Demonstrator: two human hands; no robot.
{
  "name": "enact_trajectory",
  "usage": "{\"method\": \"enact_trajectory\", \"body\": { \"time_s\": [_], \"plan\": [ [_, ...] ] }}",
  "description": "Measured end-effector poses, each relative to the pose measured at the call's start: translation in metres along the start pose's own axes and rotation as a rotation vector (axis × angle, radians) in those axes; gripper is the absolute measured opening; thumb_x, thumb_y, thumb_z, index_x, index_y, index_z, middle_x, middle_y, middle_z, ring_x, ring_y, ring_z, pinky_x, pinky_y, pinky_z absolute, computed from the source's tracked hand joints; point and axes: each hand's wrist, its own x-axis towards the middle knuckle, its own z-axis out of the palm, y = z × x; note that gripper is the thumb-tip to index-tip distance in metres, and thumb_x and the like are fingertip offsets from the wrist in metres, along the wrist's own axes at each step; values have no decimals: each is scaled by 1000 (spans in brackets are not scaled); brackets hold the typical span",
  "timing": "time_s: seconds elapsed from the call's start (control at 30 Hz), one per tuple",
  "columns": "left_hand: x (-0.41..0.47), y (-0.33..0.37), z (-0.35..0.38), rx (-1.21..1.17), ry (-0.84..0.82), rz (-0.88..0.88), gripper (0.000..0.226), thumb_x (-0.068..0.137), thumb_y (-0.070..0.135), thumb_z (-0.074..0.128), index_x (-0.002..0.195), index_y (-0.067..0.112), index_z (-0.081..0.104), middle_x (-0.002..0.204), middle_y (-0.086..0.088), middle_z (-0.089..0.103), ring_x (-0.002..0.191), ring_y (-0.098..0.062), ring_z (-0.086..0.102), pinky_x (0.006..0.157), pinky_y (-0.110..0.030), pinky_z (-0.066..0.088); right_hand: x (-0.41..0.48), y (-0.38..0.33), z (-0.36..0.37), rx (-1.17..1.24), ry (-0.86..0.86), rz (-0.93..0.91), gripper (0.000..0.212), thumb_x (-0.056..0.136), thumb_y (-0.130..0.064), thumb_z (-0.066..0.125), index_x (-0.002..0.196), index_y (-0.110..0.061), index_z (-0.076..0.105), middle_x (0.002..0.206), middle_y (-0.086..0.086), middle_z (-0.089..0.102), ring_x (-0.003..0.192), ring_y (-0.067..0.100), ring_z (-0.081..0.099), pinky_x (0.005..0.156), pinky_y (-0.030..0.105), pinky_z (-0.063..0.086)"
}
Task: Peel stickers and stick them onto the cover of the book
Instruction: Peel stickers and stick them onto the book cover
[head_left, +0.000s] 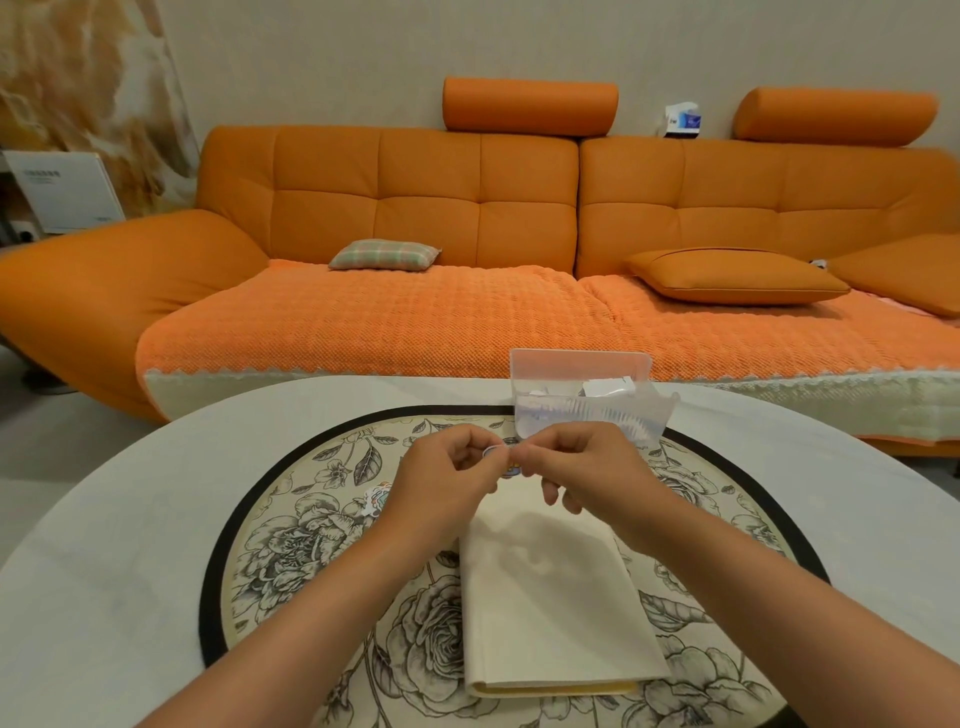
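above the cream book (550, 597), left hand (441, 483) and right hand (587, 467) pinch a small, half-hidden sticker (494, 451).

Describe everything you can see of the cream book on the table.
The book is closed, with a plain cream cover; no sticker shows on its visible part. A yellowish edge shows at its near end. It lies flat on the floral mat, lengthwise away from the person. The left hand and right hand pinch a small sticker above its far end, hiding that end.
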Motion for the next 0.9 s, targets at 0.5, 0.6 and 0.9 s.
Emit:
{"method": "enact_trajectory", "body": {
  "time_s": [0.5,0.6,0.9],
  "plan": [
    [1,-1,1,-78,1,0,9,91,21,71,83,24,73,74,4,75,64,-7,66,59,-17,48,1,1,1,10,-34,18,16,92,-23,71,83,-11,77,71,-1,70,54,10,56,46,23,39],
    [2,0,-2,-79,-10,8,10,91,19,70,82,22,73,70,0,72,62,-6,63,58,-16,47,2,0,-5,78,-123,72,18,94,-24,68,87,-10,77,81,1,71,61,13,58,49,25,41],
    [0,4,-2,-72,-29,17,10,90,15,71,81,19,73,63,5,67,59,-6,59,57,-16,46,1,1,-7,-114,-111,-32,21,95,-29,67,85,-13,75,75,19,69,58,20,53,50,28,41]
  ]
}}
